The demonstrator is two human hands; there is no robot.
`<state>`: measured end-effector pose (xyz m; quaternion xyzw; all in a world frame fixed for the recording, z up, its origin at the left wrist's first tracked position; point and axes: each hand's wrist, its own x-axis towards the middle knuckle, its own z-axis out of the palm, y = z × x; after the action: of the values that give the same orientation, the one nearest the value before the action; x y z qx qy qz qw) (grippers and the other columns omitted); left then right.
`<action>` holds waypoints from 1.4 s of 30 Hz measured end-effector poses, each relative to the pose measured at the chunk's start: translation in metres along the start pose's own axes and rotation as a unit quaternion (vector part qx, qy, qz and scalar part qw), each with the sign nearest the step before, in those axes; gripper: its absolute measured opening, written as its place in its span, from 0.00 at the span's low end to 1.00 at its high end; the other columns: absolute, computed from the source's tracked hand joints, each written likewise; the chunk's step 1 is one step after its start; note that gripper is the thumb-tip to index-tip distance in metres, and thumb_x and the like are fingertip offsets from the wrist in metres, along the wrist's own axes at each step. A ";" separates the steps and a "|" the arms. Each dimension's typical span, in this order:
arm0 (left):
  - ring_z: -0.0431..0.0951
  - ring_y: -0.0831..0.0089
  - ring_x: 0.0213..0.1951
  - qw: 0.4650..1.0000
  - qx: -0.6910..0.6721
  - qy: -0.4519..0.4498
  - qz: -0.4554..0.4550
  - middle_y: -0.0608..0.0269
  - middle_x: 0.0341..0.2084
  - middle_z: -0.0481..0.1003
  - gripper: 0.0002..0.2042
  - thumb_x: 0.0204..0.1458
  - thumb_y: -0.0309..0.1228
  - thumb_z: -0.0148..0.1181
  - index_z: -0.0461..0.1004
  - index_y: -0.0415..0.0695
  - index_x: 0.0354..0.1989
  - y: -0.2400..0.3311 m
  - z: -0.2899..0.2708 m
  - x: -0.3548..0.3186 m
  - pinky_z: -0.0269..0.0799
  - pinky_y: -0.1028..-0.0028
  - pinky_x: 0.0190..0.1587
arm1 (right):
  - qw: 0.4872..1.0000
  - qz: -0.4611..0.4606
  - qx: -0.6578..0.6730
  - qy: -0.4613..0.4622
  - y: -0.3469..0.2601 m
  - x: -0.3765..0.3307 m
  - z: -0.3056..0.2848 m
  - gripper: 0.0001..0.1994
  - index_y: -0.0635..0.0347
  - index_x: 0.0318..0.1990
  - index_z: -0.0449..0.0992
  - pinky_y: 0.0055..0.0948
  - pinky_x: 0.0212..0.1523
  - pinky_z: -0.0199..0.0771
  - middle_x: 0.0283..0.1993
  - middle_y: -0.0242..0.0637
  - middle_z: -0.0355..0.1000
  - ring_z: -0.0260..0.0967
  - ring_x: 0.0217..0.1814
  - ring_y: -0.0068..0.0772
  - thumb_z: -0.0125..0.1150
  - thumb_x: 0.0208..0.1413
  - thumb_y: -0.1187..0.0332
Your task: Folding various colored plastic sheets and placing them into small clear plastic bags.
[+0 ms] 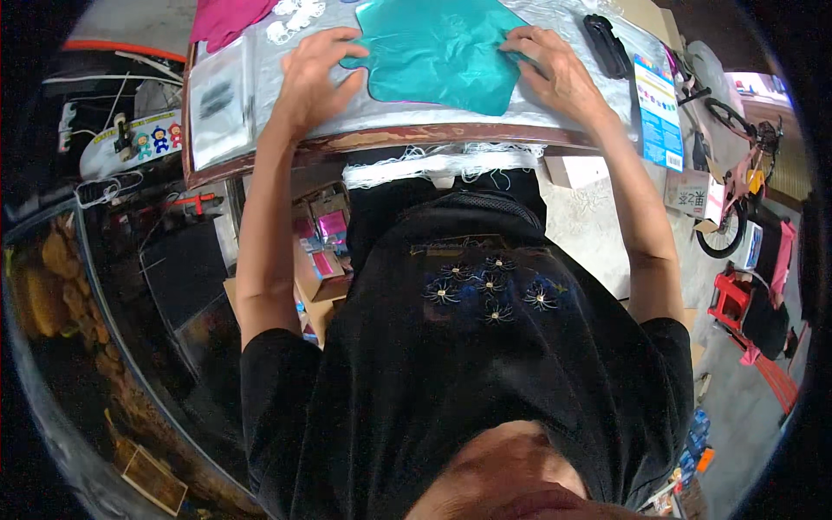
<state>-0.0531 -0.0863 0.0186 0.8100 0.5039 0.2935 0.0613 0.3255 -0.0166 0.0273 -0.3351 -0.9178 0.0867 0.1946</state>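
Note:
A shiny teal foil sheet (438, 56) with an uneven outline lies flat and slightly wrinkled on the table. A thin strip of purple shows under its near edge. At its left edge is my left hand (319, 76), fingers spread and thumb apart, the fingertips touching the foil. On the opposite side my right hand (559, 71) rests with its fingers stretched over the foil's right edge and the thumb lower down. Neither hand visibly grips the sheet. A bundle of white strings (442, 165) hangs below the table's near edge, in front of my lap.
The wood-rimmed table (459, 134) holds clear plastic bags (221, 100) at left, magenta cloth-like material (227, 19), white string (295, 19), a black tool-like object (607, 45) and a blue-and-white printed package (659, 113). A bicycle (745, 165) and red stool (732, 299) stand at right.

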 end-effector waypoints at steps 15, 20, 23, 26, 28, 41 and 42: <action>0.76 0.53 0.53 0.973 -0.027 -0.200 0.116 0.54 0.49 0.76 0.18 0.44 0.21 0.63 0.73 0.41 0.47 0.029 -0.010 0.027 0.74 0.61 0.56 | 1.000 -0.006 -0.006 0.006 -0.004 -0.006 -0.002 0.24 0.56 0.57 0.74 0.42 0.65 0.69 0.62 0.40 0.69 0.67 0.63 0.49 0.52 0.51 0.82; 0.76 0.52 0.54 0.985 -0.068 -0.134 0.083 0.52 0.48 0.76 0.18 0.44 0.21 0.61 0.73 0.41 0.47 0.026 -0.003 0.018 0.74 0.60 0.56 | 1.000 -0.017 -0.004 0.007 -0.005 -0.006 -0.003 0.25 0.56 0.57 0.74 0.42 0.65 0.69 0.62 0.42 0.69 0.67 0.63 0.49 0.52 0.50 0.82; 0.76 0.52 0.54 0.989 -0.078 -0.103 0.074 0.52 0.49 0.76 0.19 0.43 0.21 0.62 0.73 0.42 0.47 0.027 -0.002 0.015 0.74 0.60 0.57 | 1.000 -0.010 -0.006 0.005 -0.005 -0.006 -0.003 0.25 0.56 0.57 0.74 0.42 0.65 0.69 0.62 0.41 0.69 0.67 0.62 0.49 0.51 0.50 0.82; 0.76 0.52 0.53 0.989 -0.091 -0.093 0.069 0.52 0.49 0.76 0.19 0.43 0.21 0.63 0.73 0.42 0.46 0.029 -0.007 0.013 0.73 0.61 0.57 | 1.000 -0.009 -0.007 0.003 -0.004 -0.007 -0.003 0.25 0.56 0.57 0.74 0.42 0.65 0.69 0.62 0.41 0.68 0.67 0.62 0.49 0.51 0.50 0.82; 0.76 0.51 0.52 0.986 -0.110 -0.103 0.069 0.53 0.49 0.76 0.19 0.42 0.22 0.64 0.73 0.42 0.46 0.032 -0.013 0.014 0.74 0.61 0.57 | 1.000 -0.012 -0.010 -0.003 -0.003 -0.007 -0.005 0.25 0.56 0.58 0.74 0.42 0.65 0.69 0.63 0.40 0.68 0.67 0.63 0.49 0.51 0.50 0.82; 0.78 0.50 0.48 0.966 0.137 -0.191 0.111 0.52 0.50 0.77 0.17 0.45 0.28 0.65 0.75 0.38 0.44 0.053 0.000 0.019 0.77 0.58 0.50 | 1.000 0.008 -0.007 -0.009 -0.006 -0.008 -0.003 0.26 0.56 0.58 0.73 0.42 0.67 0.68 0.63 0.40 0.68 0.66 0.65 0.49 0.52 0.49 0.82; 0.78 0.50 0.46 0.975 0.123 -0.156 0.099 0.51 0.46 0.77 0.15 0.45 0.28 0.65 0.75 0.38 0.43 0.051 0.003 0.016 0.77 0.58 0.48 | 1.000 0.006 -0.004 -0.009 -0.007 -0.009 -0.004 0.26 0.56 0.58 0.73 0.43 0.67 0.67 0.64 0.40 0.68 0.66 0.65 0.49 0.52 0.49 0.82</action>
<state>-0.0065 -0.0967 0.0429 0.8932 0.4373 0.1039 0.0097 0.3293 -0.0277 0.0308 -0.3410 -0.9176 0.0877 0.1847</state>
